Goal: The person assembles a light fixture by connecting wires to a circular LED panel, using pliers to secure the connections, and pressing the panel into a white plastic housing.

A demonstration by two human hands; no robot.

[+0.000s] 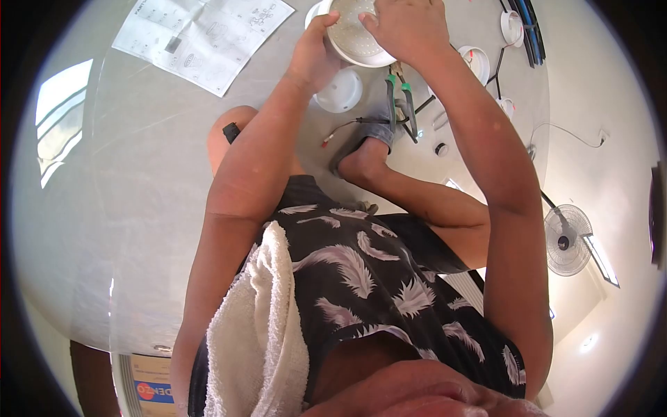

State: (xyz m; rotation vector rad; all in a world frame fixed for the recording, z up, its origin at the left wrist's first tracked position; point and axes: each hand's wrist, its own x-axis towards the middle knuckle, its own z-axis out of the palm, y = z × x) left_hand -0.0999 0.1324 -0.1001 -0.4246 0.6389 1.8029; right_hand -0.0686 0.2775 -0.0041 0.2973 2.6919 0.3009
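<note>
At the top of the head view, my left hand (pixel 318 52) grips the left rim of a round white dish-shaped part (pixel 354 38) with a dotted inner face. My right hand (pixel 411 31) is closed over the same part's right side, its thumb at the rim; the other fingertips are partly hidden or cut off. A second white round piece (pixel 339 92) lies just below the left hand. Pliers (pixel 401 104) with black and green handles lie below the right hand, beside a dark cable (pixel 365 121) with a small red end.
A printed sheet with drawings (pixel 201 38) lies at upper left. White round parts (pixel 476 64) joined by black cables are at upper right, with a bundle of black and blue tubes (pixel 531 31). A small black roll (pixel 441 149) lies nearby. A fan (pixel 566 240) is at right.
</note>
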